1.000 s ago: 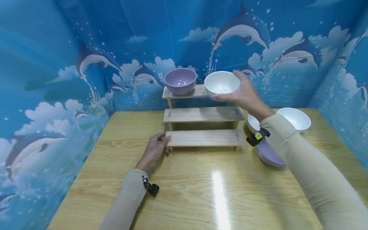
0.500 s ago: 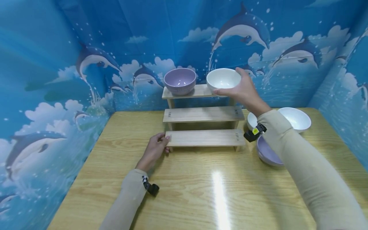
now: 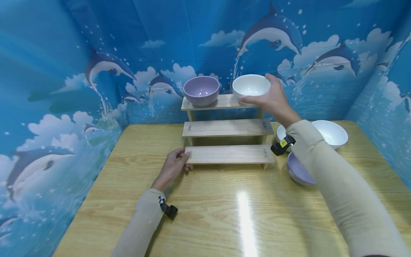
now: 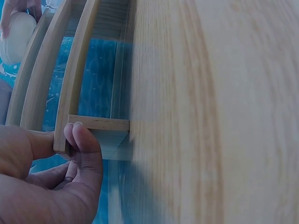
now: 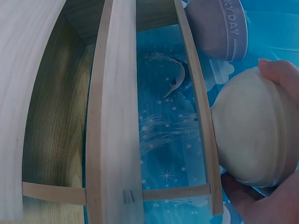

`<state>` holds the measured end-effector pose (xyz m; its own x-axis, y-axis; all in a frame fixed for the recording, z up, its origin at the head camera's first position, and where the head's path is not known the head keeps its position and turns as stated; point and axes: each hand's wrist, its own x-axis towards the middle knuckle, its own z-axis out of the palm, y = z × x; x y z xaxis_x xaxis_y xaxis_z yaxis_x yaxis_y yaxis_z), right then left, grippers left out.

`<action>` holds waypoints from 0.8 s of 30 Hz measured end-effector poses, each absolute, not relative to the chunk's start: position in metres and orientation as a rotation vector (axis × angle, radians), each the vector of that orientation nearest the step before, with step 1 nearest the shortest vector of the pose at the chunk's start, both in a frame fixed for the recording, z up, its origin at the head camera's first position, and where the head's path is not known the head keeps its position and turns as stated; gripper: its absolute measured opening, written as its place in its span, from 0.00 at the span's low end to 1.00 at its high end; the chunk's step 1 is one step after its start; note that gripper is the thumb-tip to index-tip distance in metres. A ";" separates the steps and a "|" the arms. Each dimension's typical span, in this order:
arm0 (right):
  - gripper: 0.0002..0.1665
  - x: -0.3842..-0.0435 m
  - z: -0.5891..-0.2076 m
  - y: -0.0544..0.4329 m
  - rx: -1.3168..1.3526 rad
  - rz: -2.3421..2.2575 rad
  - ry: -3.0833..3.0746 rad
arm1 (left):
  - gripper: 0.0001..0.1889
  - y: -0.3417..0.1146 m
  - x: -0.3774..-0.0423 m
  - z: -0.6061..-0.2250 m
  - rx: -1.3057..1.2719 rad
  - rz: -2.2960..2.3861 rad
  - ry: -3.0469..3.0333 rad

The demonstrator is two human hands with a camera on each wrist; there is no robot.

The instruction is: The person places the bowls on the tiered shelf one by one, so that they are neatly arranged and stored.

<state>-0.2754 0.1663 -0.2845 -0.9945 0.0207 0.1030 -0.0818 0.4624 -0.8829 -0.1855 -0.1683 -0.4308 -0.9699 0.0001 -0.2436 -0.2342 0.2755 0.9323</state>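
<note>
My right hand (image 3: 274,98) grips a white bowl (image 3: 250,85) by its side, thumb in front and fingers behind. The bowl is upright over the right part of the top step of a three-step wooden rack (image 3: 229,154). In the right wrist view the white bowl (image 5: 252,126) is at the top board, its base at or very near the wood. To its left on that step sits a purple bowl (image 3: 201,91). My left hand (image 3: 172,167) pinches the left end of the lowest step; in the left wrist view its thumb and fingers (image 4: 86,140) hold the board's corner.
Right of the rack, a white bowl (image 3: 330,134), another white bowl (image 3: 280,132) partly behind my right wrist, and a purple bowl (image 3: 300,171) partly under my forearm rest on the wooden table (image 3: 205,214). A dolphin-print cloth (image 3: 179,39) hangs behind and at the sides.
My right hand has carried the white bowl slightly right and back, onto or just over the top step. My left hand has stayed still on the rack.
</note>
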 end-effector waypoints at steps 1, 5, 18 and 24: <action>0.77 -0.276 -0.285 0.166 0.051 1.580 -2.598 | 0.32 -0.168 -0.185 -0.431 -0.218 1.769 2.346; 0.77 -0.280 -0.286 0.166 0.039 1.575 -2.588 | 0.32 -0.169 -0.185 -0.431 -0.206 1.769 2.346; 0.77 -0.283 -0.285 0.164 0.004 1.580 -2.581 | 0.32 -0.169 -0.186 -0.432 -0.204 1.767 2.342; 0.78 -0.283 -0.285 0.164 0.009 1.591 -2.583 | 0.31 -0.169 -0.188 -0.432 -0.232 1.774 2.336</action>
